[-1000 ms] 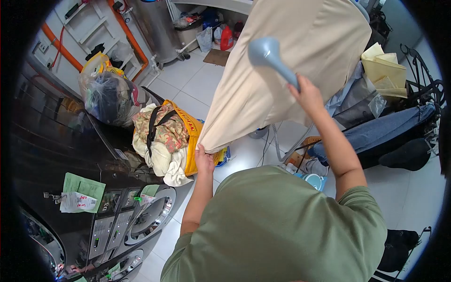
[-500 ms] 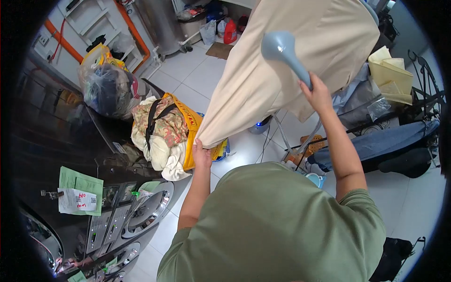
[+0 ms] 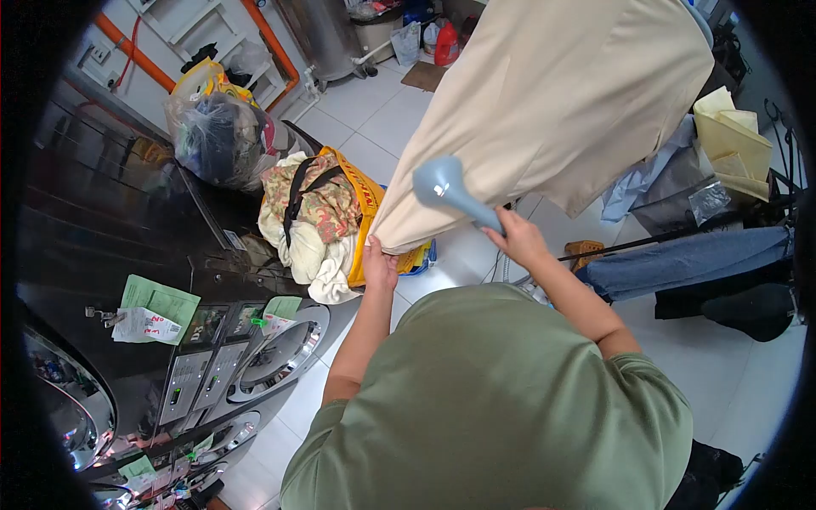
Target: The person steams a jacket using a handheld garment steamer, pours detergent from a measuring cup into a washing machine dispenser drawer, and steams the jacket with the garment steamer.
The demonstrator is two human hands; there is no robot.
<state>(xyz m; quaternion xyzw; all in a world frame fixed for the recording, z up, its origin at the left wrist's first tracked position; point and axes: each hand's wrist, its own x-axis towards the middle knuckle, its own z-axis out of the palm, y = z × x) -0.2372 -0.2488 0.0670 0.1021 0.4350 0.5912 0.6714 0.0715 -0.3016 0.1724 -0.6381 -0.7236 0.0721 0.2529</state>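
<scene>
Pinching lower end of cloth (image 3: 561, 102) in left hand (image 3: 380, 265), close by yellow bag (image 3: 367, 200) of laundry (image 3: 327, 208). Gripping steamer (image 3: 442, 183) by handle in right hand (image 3: 518, 240), over lower part of cloth. Crowded by jeans (image 3: 688, 265) to the right, machines (image 3: 280, 357) and clear sack (image 3: 221, 140) to the left.

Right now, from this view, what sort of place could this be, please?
Probably a laundry room, perhaps a laundry shop: round machine doors stand on the left, a yellow bag is full of laundry, and the right hand holds what looks like a blue steamer over beige cloth.
</scene>
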